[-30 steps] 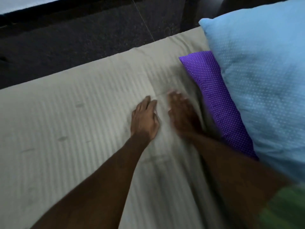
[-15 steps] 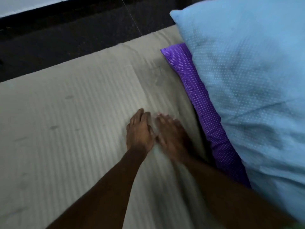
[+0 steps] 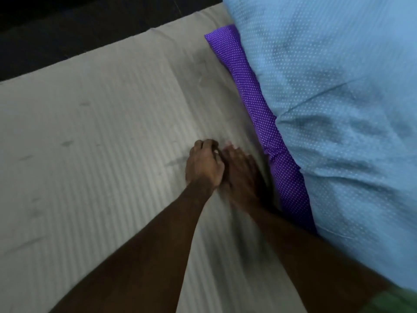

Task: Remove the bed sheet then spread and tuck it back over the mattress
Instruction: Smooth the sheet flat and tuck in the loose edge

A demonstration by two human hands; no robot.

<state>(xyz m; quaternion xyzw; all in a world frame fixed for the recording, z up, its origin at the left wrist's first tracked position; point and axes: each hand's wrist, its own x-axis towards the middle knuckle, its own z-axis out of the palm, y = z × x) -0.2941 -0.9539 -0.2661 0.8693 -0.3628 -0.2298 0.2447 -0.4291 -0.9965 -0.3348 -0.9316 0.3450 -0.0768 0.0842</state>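
Covering the mattress across the whole near and left field, the striped beige bed sheet lies flat, with a few faint dark marks and one crease line running from the far edge toward the hands. No container appears; the sheet itself carries two pillows at the right: a large pale blue dotted pillow lying over a purple dotted pillow, of which only a narrow strip along the left side shows.

Both forearms reach in from the near edge and meet at centre. The left hand rests on the sheet with its fingers curled under; whether they pinch a fold of cloth cannot be told. The right hand, touching the left and just beside the purple pillow, is smeared by motion blur; its fingers appear fairly straight and close together on the sheet, but their exact lie is uncertain.

The blue pillow is cut off by the top and right borders of the frame, and its near corner is hidden behind the right forearm. A green sleeve is clipped at the near right corner and blurred.

The far edge of the sheet runs diagonally from the left border up toward the pillows, beyond which lies a dark floor. Open sheet extends left and near of the hands; the pillows bound them at the right.
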